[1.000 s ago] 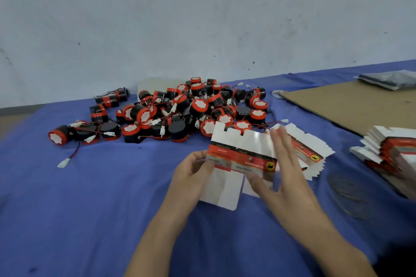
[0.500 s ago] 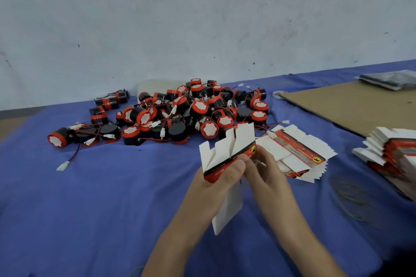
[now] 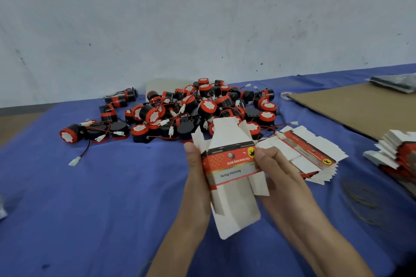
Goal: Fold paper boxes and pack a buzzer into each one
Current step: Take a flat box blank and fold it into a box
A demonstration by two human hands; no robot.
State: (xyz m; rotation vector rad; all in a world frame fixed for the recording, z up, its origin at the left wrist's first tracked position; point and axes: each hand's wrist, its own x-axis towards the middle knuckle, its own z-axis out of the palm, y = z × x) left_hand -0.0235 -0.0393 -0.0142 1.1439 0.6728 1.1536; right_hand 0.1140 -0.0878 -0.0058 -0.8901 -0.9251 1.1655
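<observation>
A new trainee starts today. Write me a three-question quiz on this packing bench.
1. True or false: the left hand and the right hand both hold the paper box.
2. Where is the pile of buzzers? A) beyond the held box B) on the floor C) inside the held box
3. On which side of the held box lies the stack of flat boxes?
Key: 1 true; 2 A; 3 right.

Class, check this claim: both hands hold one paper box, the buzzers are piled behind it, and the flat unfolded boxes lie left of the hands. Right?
One error: the head view shows the flat unfolded boxes lying right of the hands, not left. The rest holds: the left hand and right hand hold one paper box, with the buzzers piled behind it.
</observation>
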